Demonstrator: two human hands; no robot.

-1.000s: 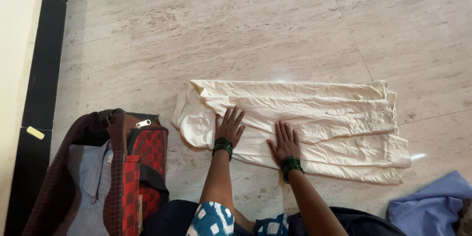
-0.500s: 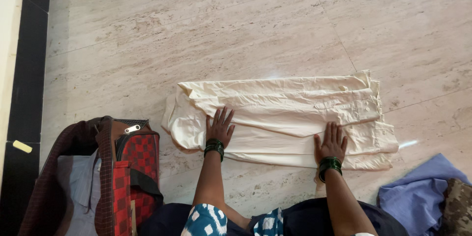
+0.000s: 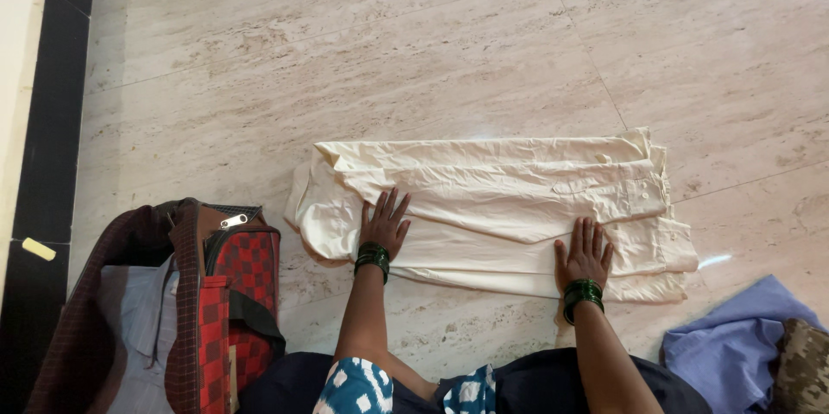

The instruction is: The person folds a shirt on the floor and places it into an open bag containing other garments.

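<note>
A cream shirt (image 3: pixel 492 198) lies folded into a long strip on the marble floor, collar end at the left and cuffs at the right. My left hand (image 3: pixel 382 222) rests flat on its left part, fingers spread. My right hand (image 3: pixel 585 252) presses flat on the shirt's near edge toward the right end. Both wrists wear green bangles. Neither hand grips the cloth.
An open red-and-black checked bag (image 3: pixel 220 302) with pale clothing inside stands at the lower left. A blue garment (image 3: pixel 730 349) and a patterned cloth (image 3: pixel 803 366) lie at the lower right. A black skirting strip (image 3: pixel 47 120) runs along the left wall.
My right hand slid along the shirt's near edge from the middle to the right end. My left hand stayed on the left part. The view shifted slightly.
</note>
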